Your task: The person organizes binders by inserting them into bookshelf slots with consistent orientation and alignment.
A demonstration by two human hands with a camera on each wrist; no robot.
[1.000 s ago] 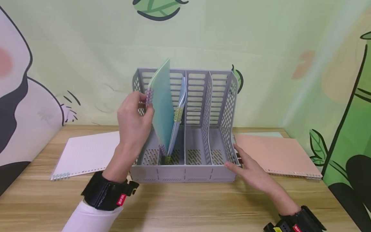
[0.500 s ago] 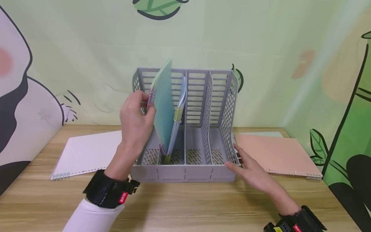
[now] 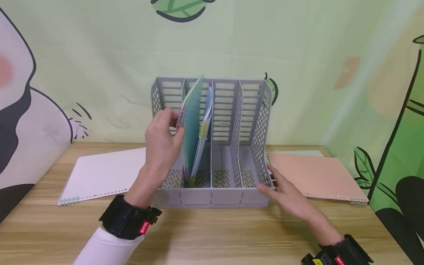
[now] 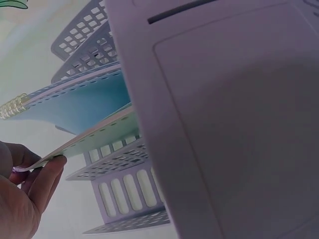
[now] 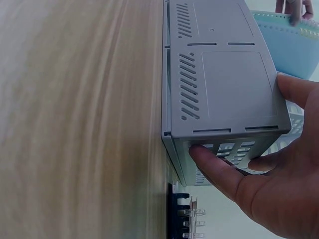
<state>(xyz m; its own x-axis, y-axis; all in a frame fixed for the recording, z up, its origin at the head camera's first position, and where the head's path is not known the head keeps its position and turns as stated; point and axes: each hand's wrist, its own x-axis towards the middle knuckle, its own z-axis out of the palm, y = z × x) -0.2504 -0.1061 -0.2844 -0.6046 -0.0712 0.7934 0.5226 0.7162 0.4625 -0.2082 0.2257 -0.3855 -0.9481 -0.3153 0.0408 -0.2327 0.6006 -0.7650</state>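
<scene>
Green notebook (image 3: 192, 129) is pinched at the coil by left hand (image 3: 163, 138) fingers, beside blue notebook (image 3: 200, 154) in rack's (image 3: 225, 198) second slot from left, rack's near-right corner being gripped by right hand (image 3: 288, 195) fingers, likely for steadiness.

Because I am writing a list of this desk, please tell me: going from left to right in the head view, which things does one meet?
White notebook, left hand, teal notebook, blue notebook, right hand, peach notebook.
</scene>
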